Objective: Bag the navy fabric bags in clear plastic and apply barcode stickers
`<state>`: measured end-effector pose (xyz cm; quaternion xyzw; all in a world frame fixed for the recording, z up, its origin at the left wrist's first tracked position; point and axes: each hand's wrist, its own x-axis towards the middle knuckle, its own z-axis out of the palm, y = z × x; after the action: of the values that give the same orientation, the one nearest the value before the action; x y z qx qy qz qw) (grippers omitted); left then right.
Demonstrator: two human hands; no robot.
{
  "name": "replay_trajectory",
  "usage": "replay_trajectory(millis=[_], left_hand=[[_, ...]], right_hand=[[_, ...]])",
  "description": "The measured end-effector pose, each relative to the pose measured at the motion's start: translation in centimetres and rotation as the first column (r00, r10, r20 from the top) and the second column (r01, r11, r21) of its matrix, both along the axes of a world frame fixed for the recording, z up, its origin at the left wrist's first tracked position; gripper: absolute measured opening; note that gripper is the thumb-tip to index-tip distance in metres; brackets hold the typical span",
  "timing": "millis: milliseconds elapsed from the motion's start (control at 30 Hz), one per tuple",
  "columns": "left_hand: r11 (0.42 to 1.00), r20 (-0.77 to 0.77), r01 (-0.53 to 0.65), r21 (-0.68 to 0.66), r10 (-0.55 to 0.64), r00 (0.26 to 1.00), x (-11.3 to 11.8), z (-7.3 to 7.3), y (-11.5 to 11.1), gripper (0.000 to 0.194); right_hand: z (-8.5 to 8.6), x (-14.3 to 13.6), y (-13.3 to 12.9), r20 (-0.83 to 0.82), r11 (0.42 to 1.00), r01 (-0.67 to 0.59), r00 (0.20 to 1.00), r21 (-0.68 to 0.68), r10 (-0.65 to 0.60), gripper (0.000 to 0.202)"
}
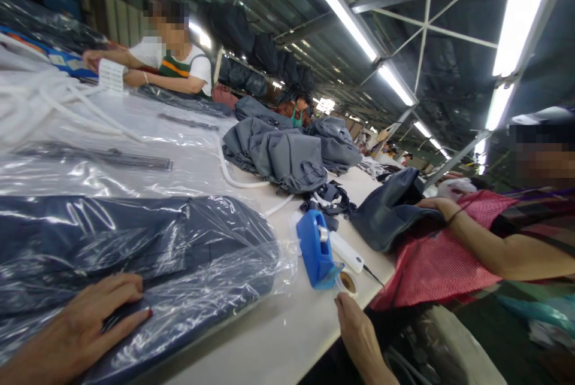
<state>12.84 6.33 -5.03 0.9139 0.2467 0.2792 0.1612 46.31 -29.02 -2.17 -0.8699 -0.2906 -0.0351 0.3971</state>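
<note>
A folded dark navy item in a clear plastic bag [215, 247] covers the near left of the table. My left hand [90, 319] lies on it, thumb and fingers apart and pressing the film. Just right of the bag stands a blue tape dispenser [314, 250]. By its cutting end, my right hand [357, 331] is closed in a pinch on a short piece of clear tape [339, 284]. A roll of brown tape [347, 281] lies right beside those fingertips. The tape's exact hold is partly hidden by the fingers.
A white handheld device [345, 251] with a black cord lies behind the dispenser. Grey fabric pieces [278, 154] are heaped farther back. At right, a co-worker's hand [438, 208] holds a dark fabric piece [389, 211]. Another person [179, 67] works at back left, near white cord [58, 100].
</note>
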Motion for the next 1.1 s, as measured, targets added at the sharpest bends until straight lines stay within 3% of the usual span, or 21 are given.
replay_trajectory(millis=[100, 133, 200, 267, 367, 467, 600, 767, 900, 1033, 1100], left_hand=[[0.998, 0.024, 0.037, -0.043, -0.036, 0.999, -0.1, 0.9, -0.4, 0.04], [0.997, 0.021, 0.054, -0.051, -0.053, 0.998, -0.1, 1.3, -0.6, 0.039], [0.995, 0.019, 0.078, -0.068, -0.077, 0.997, 0.0, 1.9, -0.8, 0.035], [0.992, 0.033, 0.104, -0.072, -0.102, 0.994, 0.0, 2.0, -0.8, 0.031], [0.991, 0.042, 0.106, -0.082, -0.103, 0.994, 0.0, 1.8, -1.0, 0.025], [0.988, 0.038, 0.08, -0.133, -0.076, 0.996, 0.0, 1.9, -1.4, 0.02], [0.989, 0.04, 0.067, -0.13, -0.062, 0.997, -0.1, 2.1, -1.7, 0.017], [0.995, 0.024, 0.085, -0.044, -0.084, 0.996, -0.5, 2.0, -1.3, 0.019], [0.997, 0.061, 0.068, -0.035, -0.065, 0.996, -0.4, 1.6, -1.6, 0.021], [0.997, 0.125, -0.031, -0.076, 0.04, 0.991, -0.2, 0.7, -2.6, 0.026], [0.996, 0.134, -0.05, -0.073, 0.06, 0.989, -0.1, 0.4, -2.9, 0.028]], right_hand=[[3.9, 0.1, -0.2, 0.171, 0.957, -0.212, 0.954, -0.197, 0.246, 0.019], [5.6, 0.0, 0.3, 0.275, 0.897, -0.286, 0.881, -0.337, 0.385, 0.021], [9.1, -0.8, 2.1, 0.383, 0.722, -0.373, 0.657, -0.583, 0.649, 0.028], [12.7, -2.4, 4.8, 0.327, 0.567, -0.395, 0.526, -0.723, 0.785, 0.027], [16.4, -5.2, 10.3, 0.159, 0.359, -0.47, 0.412, -0.806, 0.897, 0.025], [17.3, -6.7, 16.1, -0.009, 0.188, -0.538, 0.342, -0.821, 0.94, 0.02], [15.5, -6.2, 22.0, -0.138, 0.038, -0.566, 0.265, -0.824, 0.954, 0.018], [13.4, -4.5, 25.7, -0.168, -0.003, -0.536, 0.26, -0.844, 0.951, 0.012], [12.6, -3.7, 27.1, -0.309, 0.011, -0.665, 0.362, -0.747, 0.88, 0.014], [11.0, -3.1, 27.8, -0.413, 0.073, -0.728, 0.466, -0.682, 0.782, 0.017], [9.7, -2.6, 28.0, -0.428, 0.16, -0.721, 0.559, -0.675, 0.71, 0.018]])
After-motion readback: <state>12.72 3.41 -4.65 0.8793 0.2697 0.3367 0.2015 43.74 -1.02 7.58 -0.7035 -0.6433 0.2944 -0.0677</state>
